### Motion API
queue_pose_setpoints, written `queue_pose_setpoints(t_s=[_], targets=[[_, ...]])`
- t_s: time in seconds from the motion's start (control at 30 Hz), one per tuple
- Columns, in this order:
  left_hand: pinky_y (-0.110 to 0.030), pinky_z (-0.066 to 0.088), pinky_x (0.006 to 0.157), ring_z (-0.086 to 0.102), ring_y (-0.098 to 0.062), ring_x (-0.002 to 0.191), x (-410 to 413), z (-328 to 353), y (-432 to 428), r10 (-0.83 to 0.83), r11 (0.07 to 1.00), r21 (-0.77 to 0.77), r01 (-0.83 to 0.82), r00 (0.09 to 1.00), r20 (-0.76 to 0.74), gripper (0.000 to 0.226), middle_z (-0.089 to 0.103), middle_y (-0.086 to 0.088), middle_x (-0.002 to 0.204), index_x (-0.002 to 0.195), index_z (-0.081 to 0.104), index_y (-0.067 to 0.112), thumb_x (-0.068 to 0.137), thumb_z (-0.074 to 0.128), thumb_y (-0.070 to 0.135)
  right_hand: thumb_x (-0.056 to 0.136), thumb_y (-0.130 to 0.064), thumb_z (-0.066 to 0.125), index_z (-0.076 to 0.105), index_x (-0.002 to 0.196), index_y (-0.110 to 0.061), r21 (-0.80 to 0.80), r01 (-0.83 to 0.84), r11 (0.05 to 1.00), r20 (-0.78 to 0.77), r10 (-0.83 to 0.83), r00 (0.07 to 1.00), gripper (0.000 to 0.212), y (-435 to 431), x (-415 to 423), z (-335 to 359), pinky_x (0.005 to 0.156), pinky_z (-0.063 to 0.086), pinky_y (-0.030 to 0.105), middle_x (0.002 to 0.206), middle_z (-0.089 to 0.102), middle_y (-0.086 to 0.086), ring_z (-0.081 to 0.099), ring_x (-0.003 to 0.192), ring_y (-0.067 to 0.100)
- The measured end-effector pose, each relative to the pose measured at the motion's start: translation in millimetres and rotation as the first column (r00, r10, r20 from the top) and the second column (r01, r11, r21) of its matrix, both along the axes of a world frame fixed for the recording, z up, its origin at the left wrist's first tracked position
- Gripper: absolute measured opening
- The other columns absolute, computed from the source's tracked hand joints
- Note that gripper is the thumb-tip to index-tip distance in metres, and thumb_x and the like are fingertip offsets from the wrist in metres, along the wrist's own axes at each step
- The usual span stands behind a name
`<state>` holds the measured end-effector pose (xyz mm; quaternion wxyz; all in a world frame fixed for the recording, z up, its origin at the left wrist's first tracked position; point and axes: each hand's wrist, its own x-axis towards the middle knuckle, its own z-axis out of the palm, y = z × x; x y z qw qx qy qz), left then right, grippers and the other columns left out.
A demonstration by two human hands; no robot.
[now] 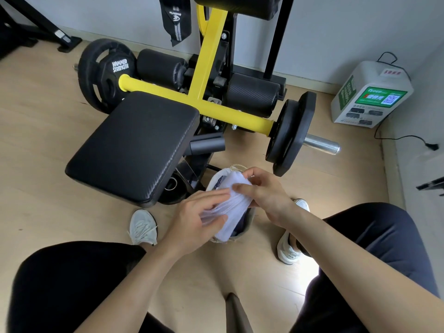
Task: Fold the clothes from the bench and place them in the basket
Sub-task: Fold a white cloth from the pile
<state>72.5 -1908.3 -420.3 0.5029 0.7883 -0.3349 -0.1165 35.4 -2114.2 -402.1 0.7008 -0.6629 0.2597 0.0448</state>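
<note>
A folded white garment (230,203) is held over the basket (240,237), which stands on the floor between the person's shoes, just off the near right corner of the black padded table (134,145). The left hand (194,219) is closed on the cloth's near end, its fingers (211,195) laid flat along the top; the right hand (264,193) is pinched on the far end. The table pad is seen bare. Dark cloth is glimpsed already inside the basket. The step in hand is judged to be the placing: the fold is best kept by lowering both ends level and letting go only once the cloth is seated within the rim. Room is tight at the far side, where the machine's frame and a weight plate (290,138) stand near; open floor lies toward the person's knees.
</note>
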Motion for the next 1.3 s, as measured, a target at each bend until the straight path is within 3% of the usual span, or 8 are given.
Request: queue_pose_setpoints(t_s=[0.1, 0.2, 0.4, 0.63, 0.83, 1.0, 1.17, 1.3], targets=[[-0.031, 0.057, 0.093, 0.069, -0.012, 0.108, 10, 10, 4, 0.178, 0.974, -0.096, -0.207, 0.951, -0.252, 0.026, 0.076, 0.01, 0.111, 0.115, 0.075, 0.019, 0.092, 0.065, 0.011, 0.08, -0.009, 0.077, 0.059, 0.099, -0.005, -0.05, -0.067, 0.996, 0.074, 0.071, 0.995, 0.027, -8, 1, -1, 0.062, 0.051, 0.032, 0.091, 0.064, 0.006, 0.061, 0.078, 0.016], [-0.031, 0.055, 0.1, 0.07, -0.01, 0.111, 24, 16, 12, 0.258, 0.931, -0.128, -0.341, 0.865, -0.432, 0.028, 0.076, 0.005, 0.116, 0.121, 0.071, 0.015, 0.102, 0.054, 0.004, 0.075, -0.016, 0.078, 0.06, 0.099, -0.007, -0.091, -0.172, 0.981, 0.148, 0.184, 0.972, 0.031, -17, 1, 1, 0.069, 0.046, 0.037, 0.092, 0.064, 0.008, 0.057, 0.083, 0.02], [-0.031, 0.047, 0.111, 0.06, -0.013, 0.13, 16, 18, 6, -0.058, 0.993, -0.117, -0.014, 0.808, -0.587, 0.044, 0.065, 0.002, 0.137, 0.141, 0.056, 0.018, 0.098, 0.066, 0.021, 0.08, -0.001, 0.075, 0.057, 0.105, 0.002, -0.048, -0.401, 0.915, 0.28, 0.398, 0.874, 0.03, -25, -4, 4, 0.079, 0.047, 0.032, 0.097, 0.062, 0.013, 0.057, 0.09, 0.021], [-0.032, 0.057, 0.096, 0.066, -0.01, 0.119, 12, -1, 1, -0.091, 0.994, -0.013, 0.105, 0.79, -0.606, 0.082, 0.069, 0.01, 0.127, 0.141, 0.053, 0.025, 0.068, 0.087, 0.04, 0.079, 0.004, 0.073, 0.055, 0.108, 0.004, 0.0, -0.289, 0.957, 0.318, 0.274, 0.908, 0.034, -27, -5, 5, 0.078, 0.049, 0.033, 0.099, 0.063, 0.011, 0.058, 0.09, 0.024], [-0.017, 0.053, 0.082, 0.064, 0.002, 0.105, 15, -9, 4, 0.02, 0.997, 0.074, 0.019, 0.873, -0.487, 0.062, 0.068, 0.023, 0.111, 0.123, 0.061, 0.038, 0.068, 0.089, 0.035, 0.081, 0.004, 0.074, 0.05, 0.135, -0.018, 0.064, -0.223, 0.973, 0.182, 0.209, 0.961, 0.064, -40, -5, 6, 0.079, 0.054, 0.036, 0.104, 0.064, 0.005, 0.062, 0.092, 0.018], [-0.035, 0.058, 0.087, 0.065, -0.005, 0.105, 23, -18, 15, 0.197, 0.959, 0.248, -0.135, 0.95, -0.243, 0.066, 0.07, 0.02, 0.111, 0.122, 0.065, 0.04, 0.059, 0.083, 0.043, 0.076, -0.006, 0.08, 0.065, 0.122, -0.024, -0.34, -0.432, 0.835, 0.046, 0.474, 0.879, 0.051, -49, -7, -1, 0.091, 0.055, 0.048, 0.113, 0.067, 0.005, 0.064, 0.102, 0.025], [-0.036, 0.058, 0.07, 0.059, -0.012, 0.083, 22, -24, 11, 0.187, 0.938, 0.228, -0.261, 0.934, 0.304, 0.043, 0.07, 0.014, 0.089, 0.108, 0.075, 0.026, 0.072, 0.059, 0.042, 0.079, -0.01, 0.082, 0.06, 0.13, -0.033, -0.268, -0.434, 0.86, 0.02, 0.455, 0.89, 0.059, -53, -12, -1, 0.101, 0.052, 0.041, 0.126, 0.063, -0.006, 0.06, 0.114, 0.015], [-0.034, 0.058, 0.068, 0.067, -0.019, 0.091, 21, -30, 10, 0.183, 0.959, 0.134, -0.252, 0.903, 0.389, 0.05, 0.074, 0.009, 0.101, 0.12, 0.072, 0.021, 0.072, 0.07, 0.036, 0.068, -0.022, 0.089, 0.049, 0.14, -0.034, -0.582, -0.405, 0.705, 0.046, 0.526, 0.85, 0.083, -43, -18, -5, 0.103, 0.036, 0.011, 0.139, 0.049, -0.012, 0.043, 0.124, 0.0]])
